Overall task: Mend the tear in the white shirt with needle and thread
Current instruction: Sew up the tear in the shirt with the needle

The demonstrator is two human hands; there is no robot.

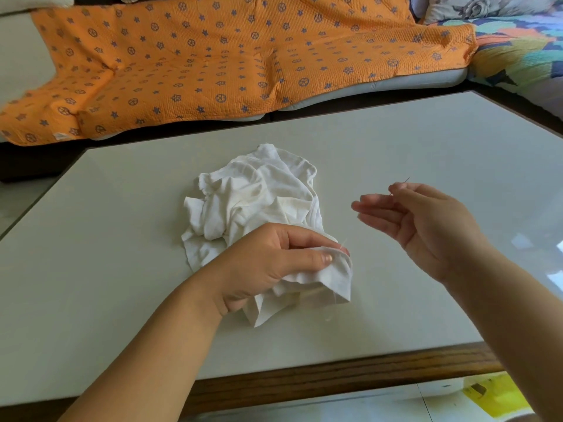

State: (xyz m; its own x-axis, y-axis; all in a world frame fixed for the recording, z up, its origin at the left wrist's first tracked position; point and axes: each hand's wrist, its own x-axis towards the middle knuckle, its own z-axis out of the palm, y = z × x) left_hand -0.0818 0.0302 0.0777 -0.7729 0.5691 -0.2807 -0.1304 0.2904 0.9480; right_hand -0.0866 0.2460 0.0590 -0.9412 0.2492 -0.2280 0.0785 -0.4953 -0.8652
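one white shirt [259, 196] lies crumpled on the table [122, 239], most of it heaped just beyond the left hand [268, 263], whose thumb and fingers pinch a fold of its near edge. off to the right of that pinch, well apart and raised, the right hand [426, 220] nips the needle [406, 180] between thumb and forefinger, its other fingers loose. no tear or stitches can be made out, so i'd judge most of the sewing is left.

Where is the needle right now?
In the head view, the needle is pinched by the right hand, over the table to the right of the crumpled white shirt, which the left hand grips.
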